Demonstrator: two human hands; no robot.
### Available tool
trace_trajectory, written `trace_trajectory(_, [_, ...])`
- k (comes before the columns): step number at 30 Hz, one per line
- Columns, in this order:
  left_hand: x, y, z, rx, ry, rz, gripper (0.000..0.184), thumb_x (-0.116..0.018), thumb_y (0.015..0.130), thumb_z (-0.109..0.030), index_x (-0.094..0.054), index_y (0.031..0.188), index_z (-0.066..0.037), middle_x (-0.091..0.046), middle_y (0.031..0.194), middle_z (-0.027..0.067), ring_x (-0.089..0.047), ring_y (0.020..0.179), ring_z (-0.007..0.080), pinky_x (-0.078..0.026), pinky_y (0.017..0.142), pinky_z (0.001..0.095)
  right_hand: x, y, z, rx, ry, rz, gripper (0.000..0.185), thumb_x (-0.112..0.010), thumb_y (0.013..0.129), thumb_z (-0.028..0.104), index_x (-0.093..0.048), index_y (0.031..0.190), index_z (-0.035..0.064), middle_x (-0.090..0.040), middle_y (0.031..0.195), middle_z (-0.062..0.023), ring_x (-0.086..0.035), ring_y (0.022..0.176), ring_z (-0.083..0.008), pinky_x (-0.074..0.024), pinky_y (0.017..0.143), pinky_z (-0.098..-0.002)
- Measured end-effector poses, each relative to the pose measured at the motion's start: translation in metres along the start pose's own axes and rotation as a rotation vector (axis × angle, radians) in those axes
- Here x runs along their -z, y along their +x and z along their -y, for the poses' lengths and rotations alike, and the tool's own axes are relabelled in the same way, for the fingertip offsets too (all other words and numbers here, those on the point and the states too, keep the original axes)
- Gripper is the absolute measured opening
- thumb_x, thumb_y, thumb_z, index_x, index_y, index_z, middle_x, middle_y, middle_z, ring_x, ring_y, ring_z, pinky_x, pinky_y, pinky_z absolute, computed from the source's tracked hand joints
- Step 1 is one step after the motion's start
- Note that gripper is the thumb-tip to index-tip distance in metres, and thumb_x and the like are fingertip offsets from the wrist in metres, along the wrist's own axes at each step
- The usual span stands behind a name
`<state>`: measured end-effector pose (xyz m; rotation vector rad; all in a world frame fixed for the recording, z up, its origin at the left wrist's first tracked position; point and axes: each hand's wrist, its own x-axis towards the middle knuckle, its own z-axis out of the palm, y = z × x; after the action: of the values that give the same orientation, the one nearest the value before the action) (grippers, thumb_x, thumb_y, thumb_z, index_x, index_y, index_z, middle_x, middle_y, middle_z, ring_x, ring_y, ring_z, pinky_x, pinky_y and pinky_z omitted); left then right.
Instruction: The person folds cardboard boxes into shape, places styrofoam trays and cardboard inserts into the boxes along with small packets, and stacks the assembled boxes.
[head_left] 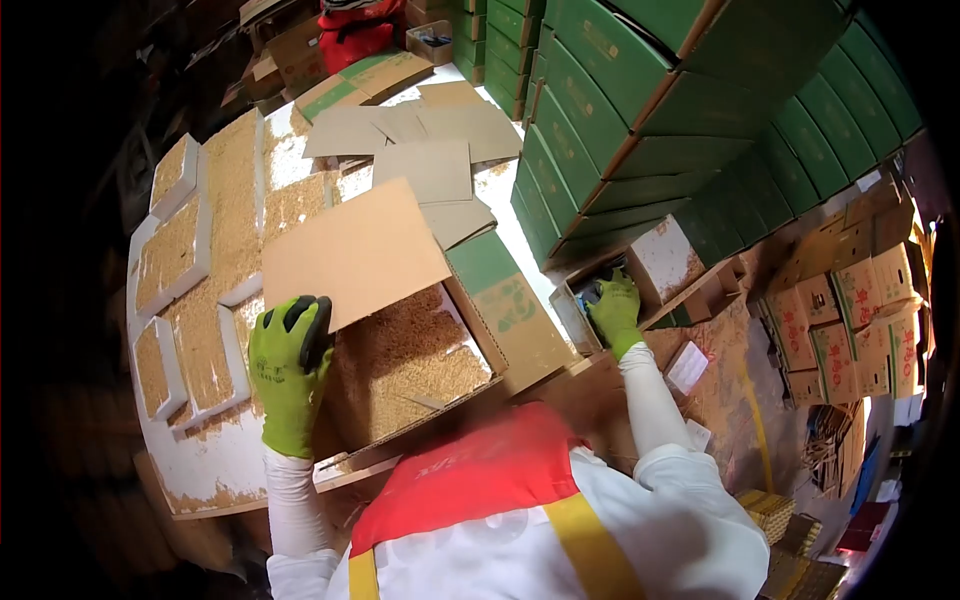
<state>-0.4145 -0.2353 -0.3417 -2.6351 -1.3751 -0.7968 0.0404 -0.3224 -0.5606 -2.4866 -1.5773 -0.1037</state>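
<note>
My left hand (288, 375), in a green glove with dark fingertips, is closed on the near left edge of a plain brown cardboard sheet (355, 250). The sheet is tilted over an open cardboard box (478, 318), covering its far left part. Inside the box lies loose, crumbly brown material (400, 365), with a pale patch at its right. To the right, my gloved right hand (615, 305) reaches down into a narrow compartment of an open wooden tray (655, 318). Its fingers are curled, and whatever they hold is hidden.
Left, white trays (195, 245) of brown crumbs cover the white table (225, 475). Cardboard sheets (425, 170) lie behind the box. Tall stacks of green boxes (590, 110) stand at back right; printed cartons (850, 320) are farther right. A red bag (362, 40) sits at the back.
</note>
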Motion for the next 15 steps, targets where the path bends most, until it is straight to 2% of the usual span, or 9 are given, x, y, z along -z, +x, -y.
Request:
trace_trajectory(2, [0.001, 0.004, -0.002, 0.02, -0.013, -0.013, 0.051, -0.075, 0.065, -0.002, -0.066, 0.114, -0.013, -0.062, 0.11, 0.007, -0.057, 0.1, 0.0296, -0.046, 0.087, 0.0422, 0.008, -0.003, -0.013, -0.042, 0.335, -0.07, 0.033, -0.076, 0.074, 0.023, -0.071, 0.104, 0.0108, -0.065, 0.113, -0.012, -0.062, 0.102, -0.0336, -0.0493, 0.088, -0.0444])
trace_trajectory(4, [0.0, 0.002, -0.001, 0.038, -0.007, -0.012, 0.052, -0.076, 0.064, -0.003, -0.066, 0.114, -0.013, -0.063, 0.111, 0.0067, -0.057, 0.1, 0.0295, -0.046, 0.087, 0.0418, 0.025, -0.005, -0.022, -0.158, 1.093, 0.006, 0.023, -0.069, 0.085, 0.009, -0.067, 0.106, 0.0007, -0.069, 0.097, -0.0068, -0.066, 0.086, -0.0203, -0.0533, 0.078, -0.0338])
trace_trajectory(6, [0.002, 0.002, 0.001, 0.035, -0.009, -0.02, 0.052, -0.077, 0.064, -0.004, -0.066, 0.115, -0.012, -0.063, 0.111, 0.0067, -0.057, 0.1, 0.0296, -0.046, 0.087, 0.0417, 0.056, -0.003, -0.01, -0.31, 1.644, 0.062, 0.017, -0.065, 0.091, 0.009, -0.067, 0.105, 0.0002, -0.067, 0.095, -0.0032, -0.063, 0.086, -0.0144, -0.0523, 0.078, -0.0298])
trace_trajectory(9, [-0.003, 0.004, 0.005, 0.027, -0.001, -0.085, 0.051, -0.076, 0.066, -0.006, -0.067, 0.115, -0.014, -0.064, 0.11, 0.006, -0.058, 0.099, 0.0289, -0.046, 0.086, 0.0417, 0.138, 0.0, 0.095, 0.086, 1.596, -0.136, 0.007, -0.06, 0.09, 0.001, -0.065, 0.093, -0.0022, -0.059, 0.098, -0.0044, -0.058, 0.088, -0.0133, -0.0478, 0.077, -0.0258])
trace_trajectory(10, [-0.003, 0.003, 0.007, 0.037, 0.01, -0.1, 0.05, -0.076, 0.067, -0.006, -0.067, 0.115, -0.015, -0.064, 0.11, 0.0059, -0.058, 0.099, 0.0287, -0.045, 0.086, 0.0417, 0.148, -0.001, 0.12, 0.099, 1.47, -0.064, 0.006, -0.064, 0.087, 0.003, -0.066, 0.089, -0.0028, -0.057, 0.096, -0.0041, -0.057, 0.09, -0.0144, -0.0465, 0.078, -0.0267])
trace_trajectory(11, [-0.004, 0.004, 0.008, 0.04, 0.013, -0.144, 0.048, -0.075, 0.068, -0.007, -0.067, 0.115, -0.015, -0.064, 0.11, 0.0055, -0.058, 0.098, 0.0283, -0.046, 0.084, 0.0415, 0.176, -0.007, 0.159, 0.34, 1.374, -0.073, 0.009, -0.069, 0.083, 0.005, -0.066, 0.088, -0.002, -0.058, 0.096, -0.0056, -0.057, 0.091, -0.0155, -0.0448, 0.079, -0.0261])
trace_trajectory(12, [-0.002, 0.004, 0.007, 0.043, 0.017, -0.183, 0.046, -0.075, 0.069, -0.008, -0.067, 0.115, -0.016, -0.065, 0.11, 0.0052, -0.059, 0.098, 0.028, -0.046, 0.083, 0.0413, 0.177, -0.012, 0.182, 0.468, 1.284, 0.096, 0.022, -0.076, 0.076, 0.015, -0.069, 0.093, 0.0031, -0.06, 0.101, -0.0079, -0.058, 0.098, -0.0209, -0.0444, 0.087, -0.0311])
trace_trajectory(14, [0.011, 0.002, -0.002, 0.042, 0.035, -0.266, 0.042, -0.073, 0.072, -0.004, -0.069, 0.112, -0.015, -0.067, 0.107, 0.0062, -0.062, 0.094, 0.0284, -0.049, 0.08, 0.0399, 0.182, -0.02, 0.214, 0.974, 0.593, -0.009, 0.031, -0.079, 0.07, 0.023, -0.071, 0.097, 0.0093, -0.062, 0.109, -0.0091, -0.056, 0.108, -0.027, -0.0425, 0.094, -0.0384])
trace_trajectory(15, [0.015, -0.002, -0.004, -0.018, 0.104, -0.287, 0.041, -0.071, 0.074, -0.005, -0.069, 0.113, -0.015, -0.067, 0.107, 0.0059, -0.062, 0.091, 0.0276, -0.05, 0.075, 0.0383, 0.18, -0.024, 0.215, 0.909, 0.613, -0.013, 0.039, -0.08, 0.067, 0.03, -0.07, 0.1, 0.0127, -0.062, 0.115, -0.0077, -0.051, 0.118, -0.0311, -0.0389, 0.099, -0.0446])
